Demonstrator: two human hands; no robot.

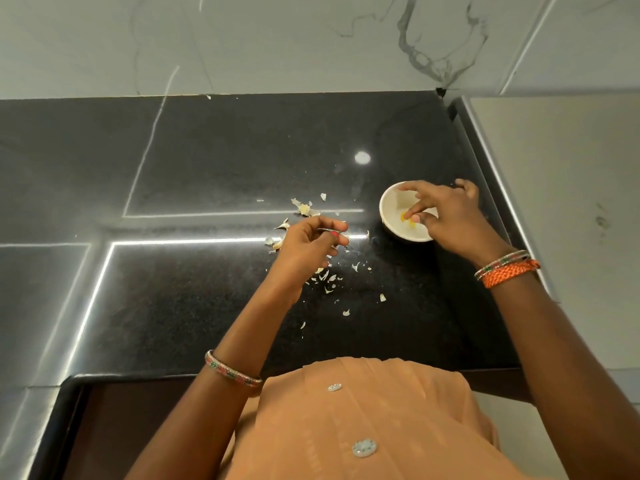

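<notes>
The right hand (450, 220), at 2 o'clock on the counter (207, 150), half hides the white bowl (391, 202), its fingertips on a yellowish clove (411, 226), whether pinching is unclear, while the left hand (308, 247) hangs loosely curled over peels (329, 277).

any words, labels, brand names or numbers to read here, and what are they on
None: no readable text anywhere.
white bowl: plain, unmarked.
black counter: only light reflections.
wall tiles: only grey veins.
bangles: coloured pattern, no lettering.
</notes>
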